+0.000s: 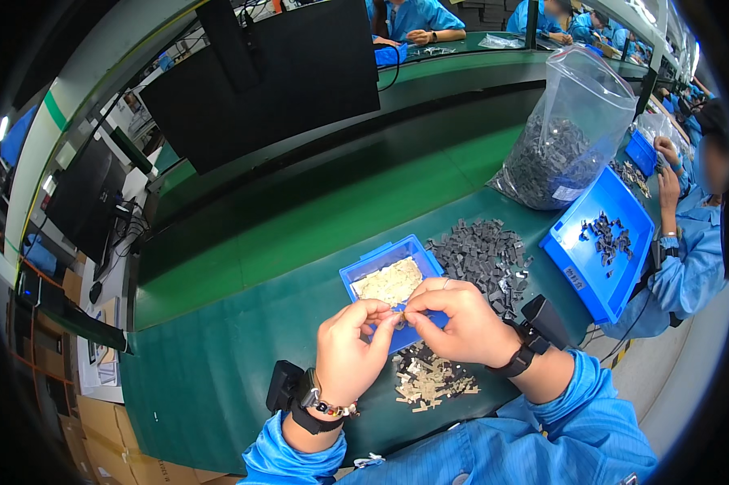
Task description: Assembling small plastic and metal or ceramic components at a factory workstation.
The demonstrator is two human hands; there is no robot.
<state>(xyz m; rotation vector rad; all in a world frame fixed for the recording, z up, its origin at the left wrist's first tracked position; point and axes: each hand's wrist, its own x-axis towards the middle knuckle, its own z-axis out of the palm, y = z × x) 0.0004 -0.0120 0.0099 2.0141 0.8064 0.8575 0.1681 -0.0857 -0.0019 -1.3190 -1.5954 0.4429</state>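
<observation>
My left hand (351, 349) and my right hand (455, 321) meet fingertip to fingertip, both pinching at one spot. What they hold is too small and too covered by the fingers to name. Just beneath them stands a small blue bin (359, 272), partly hidden by my hands, with cream-coloured small pieces (389, 281) heaped in it. Beyond my right hand spreads a pile of dark grey small pieces (484, 257). Nearer to me, below the bin, lie mixed cream and black bits (434, 380).
At the right a large blue tray (579, 279) holds some black parts. Behind it stands a clear plastic bag (552, 153) full of dark pieces. A black monitor back (259, 89) hangs over the green table (211, 380). A co-worker's hands (667, 182) are at the far right.
</observation>
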